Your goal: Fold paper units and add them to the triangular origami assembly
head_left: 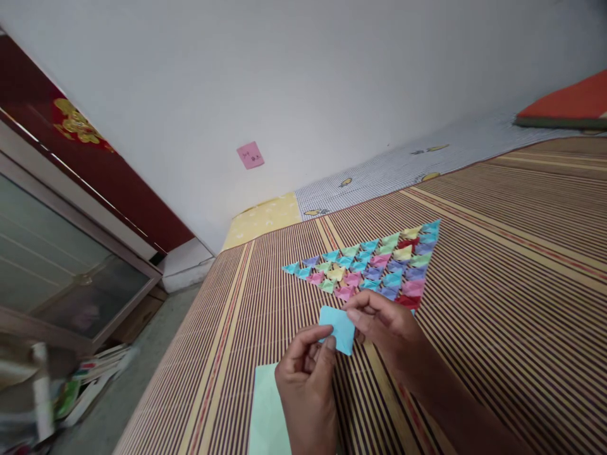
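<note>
A small square of light blue paper (342,330) is held up between both hands, above the striped mat. My left hand (308,373) pinches its lower left edge between thumb and fingers. At the upper right corner, the thumb and fingertips of my right hand (379,319) close on the same paper. Beyond the hands lies a triangle of many small folded paper pieces (374,265) in blue, green, pink, yellow, purple and red; my right hand hides part of its near edge. Pale green paper (268,404) lies partly behind my left hand.
The striped mat (213,354) covers a bed-like surface whose left edge drops to a grey floor. A pink note (250,155) sticks to the white wall. An orange folded cloth (564,101) lies far right. Assorted items (90,385) sit on the floor by a glass-panelled door (57,259).
</note>
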The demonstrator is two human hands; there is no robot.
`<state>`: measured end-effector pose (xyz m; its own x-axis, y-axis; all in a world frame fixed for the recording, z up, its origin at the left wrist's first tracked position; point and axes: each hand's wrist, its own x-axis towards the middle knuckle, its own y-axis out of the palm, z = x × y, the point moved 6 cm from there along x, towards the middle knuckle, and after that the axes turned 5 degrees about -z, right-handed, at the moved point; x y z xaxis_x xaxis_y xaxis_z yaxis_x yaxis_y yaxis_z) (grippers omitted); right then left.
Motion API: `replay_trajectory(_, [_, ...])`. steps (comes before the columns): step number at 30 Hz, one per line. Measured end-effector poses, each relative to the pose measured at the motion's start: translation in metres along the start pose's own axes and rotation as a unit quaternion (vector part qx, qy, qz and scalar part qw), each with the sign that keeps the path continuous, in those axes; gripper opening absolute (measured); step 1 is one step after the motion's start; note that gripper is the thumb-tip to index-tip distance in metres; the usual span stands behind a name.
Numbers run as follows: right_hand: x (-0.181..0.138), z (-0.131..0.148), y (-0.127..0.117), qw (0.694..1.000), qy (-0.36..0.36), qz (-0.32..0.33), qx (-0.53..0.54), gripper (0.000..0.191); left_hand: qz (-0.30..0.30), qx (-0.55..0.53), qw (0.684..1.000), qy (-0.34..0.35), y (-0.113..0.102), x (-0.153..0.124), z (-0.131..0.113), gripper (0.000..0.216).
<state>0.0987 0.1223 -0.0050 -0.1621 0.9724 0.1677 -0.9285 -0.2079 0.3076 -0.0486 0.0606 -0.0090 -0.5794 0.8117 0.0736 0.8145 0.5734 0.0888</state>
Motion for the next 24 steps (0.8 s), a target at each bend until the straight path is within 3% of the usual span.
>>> replay_trajectory(2, [0.000, 0.004, -0.002, 1.000, -0.006, -0.003, -0.006, 0.023, -0.004, -0.007, 1.000, 0.004, -0.003, 0.002, 0.000, 0.024])
replay_trajectory(5, [0.001, 0.000, -0.003, 0.998, 0.042, 0.013, 0.042, 0.024, -0.002, -0.002, 0.999, 0.033, -0.005, 0.001, -0.004, 0.017])
replay_trajectory(9, [0.001, -0.011, 0.000, 0.980, 0.118, 0.044, 0.154, 0.029, 0.037, 0.041, 0.995, 0.085, 0.001, -0.004, -0.016, 0.006])
replay_trajectory(12, [0.000, -0.013, 0.002, 0.968, 0.136, 0.070, 0.198, 0.029, 0.064, 0.065, 0.990, 0.109, 0.006, -0.007, -0.021, 0.003])
replay_trajectory(19, [-0.002, -0.013, 0.001, 0.968, 0.145, 0.072, 0.190, 0.028, 0.038, 0.061, 0.996, 0.060, 0.008, -0.007, -0.011, 0.007])
replay_trajectory(24, [-0.001, -0.005, 0.000, 0.983, 0.102, 0.067, 0.140, 0.024, 0.031, 0.011, 0.999, 0.009, 0.008, -0.009, -0.006, 0.012])
